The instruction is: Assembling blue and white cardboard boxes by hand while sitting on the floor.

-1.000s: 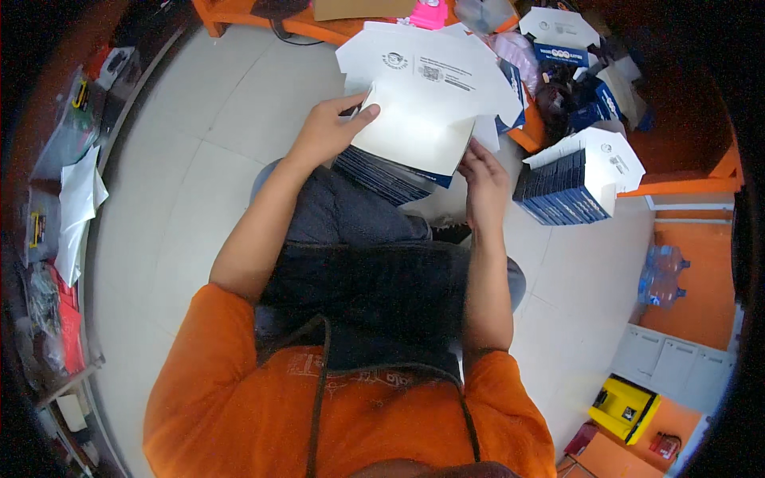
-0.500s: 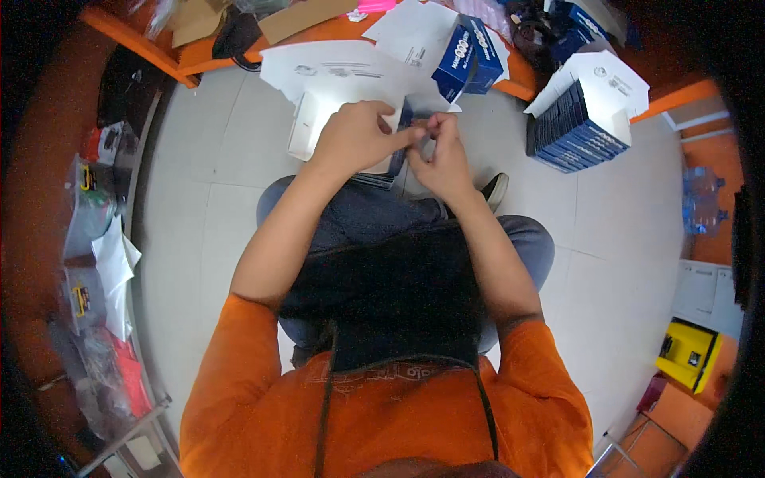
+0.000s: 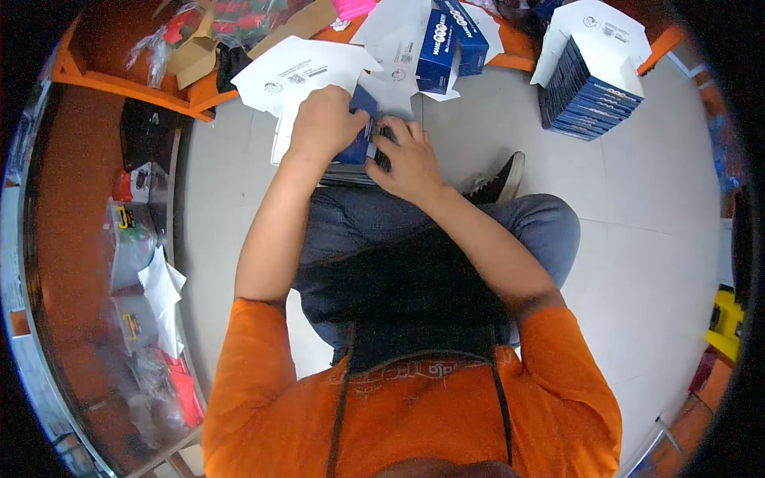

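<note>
An unfolded white carton [image 3: 299,76] stands on the floor before my crossed legs, its printed flap spread toward the bench. My left hand [image 3: 323,127] is closed over its near part, the fingertips hidden beneath; the thumb lies against a dark blue box [image 3: 362,115]. Around the right edge of that box curl the thumb and fingers of my right hand [image 3: 410,163], with a dark gap showing between them. Below both hands, by my knee, thin edges of a flat stack [image 3: 348,175] peek out.
Farther right stands an open white carton [image 3: 598,36] with a stack of dark blue boxes [image 3: 586,99]. Blue-and-white cartons [image 3: 450,48] lean at the orange bench [image 3: 187,99]. Plastic bags [image 3: 131,247] line the left shelf. My shoe [image 3: 498,183] rests right of my hands.
My hands were together, fingertips pinched above the box; now they are apart. The left has moved left over the carton, the right down to the box's edge. The view has shifted.
</note>
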`<action>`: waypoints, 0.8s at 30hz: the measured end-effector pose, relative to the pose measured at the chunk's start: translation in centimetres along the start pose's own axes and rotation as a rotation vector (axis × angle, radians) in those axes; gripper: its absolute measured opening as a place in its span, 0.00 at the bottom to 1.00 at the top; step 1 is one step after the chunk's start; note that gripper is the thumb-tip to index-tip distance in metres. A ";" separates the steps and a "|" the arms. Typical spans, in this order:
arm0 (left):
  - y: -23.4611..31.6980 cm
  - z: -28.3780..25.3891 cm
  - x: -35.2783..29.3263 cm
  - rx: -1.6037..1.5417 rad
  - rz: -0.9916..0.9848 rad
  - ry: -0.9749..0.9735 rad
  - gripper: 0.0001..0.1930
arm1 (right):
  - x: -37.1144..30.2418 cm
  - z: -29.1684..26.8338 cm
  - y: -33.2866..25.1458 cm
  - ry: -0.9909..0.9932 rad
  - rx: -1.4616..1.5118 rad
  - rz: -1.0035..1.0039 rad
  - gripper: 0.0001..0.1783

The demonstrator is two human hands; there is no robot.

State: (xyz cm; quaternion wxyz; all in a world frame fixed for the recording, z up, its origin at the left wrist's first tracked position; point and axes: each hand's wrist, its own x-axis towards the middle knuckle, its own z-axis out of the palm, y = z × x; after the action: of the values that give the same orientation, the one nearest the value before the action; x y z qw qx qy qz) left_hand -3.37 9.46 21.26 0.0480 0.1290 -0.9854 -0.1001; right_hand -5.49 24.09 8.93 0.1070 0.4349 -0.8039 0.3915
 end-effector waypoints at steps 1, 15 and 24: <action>-0.2 0.2 0.2 0.027 -0.003 -0.035 0.15 | 0.1 0.0 0.0 0.008 0.005 0.004 0.21; 0.6 1.0 1.7 0.157 0.000 -0.193 0.19 | 0.6 -0.5 0.7 -0.160 -0.138 0.176 0.24; 0.4 0.9 2.3 0.178 -0.006 -0.278 0.19 | 1.5 -1.7 0.1 -0.194 -0.260 0.197 0.22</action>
State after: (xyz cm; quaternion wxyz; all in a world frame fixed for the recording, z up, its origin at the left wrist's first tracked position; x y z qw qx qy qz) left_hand -5.82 9.42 20.66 -0.1010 0.1207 -0.9871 -0.0294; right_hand -6.71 24.40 10.77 0.0453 0.3721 -0.8930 0.2491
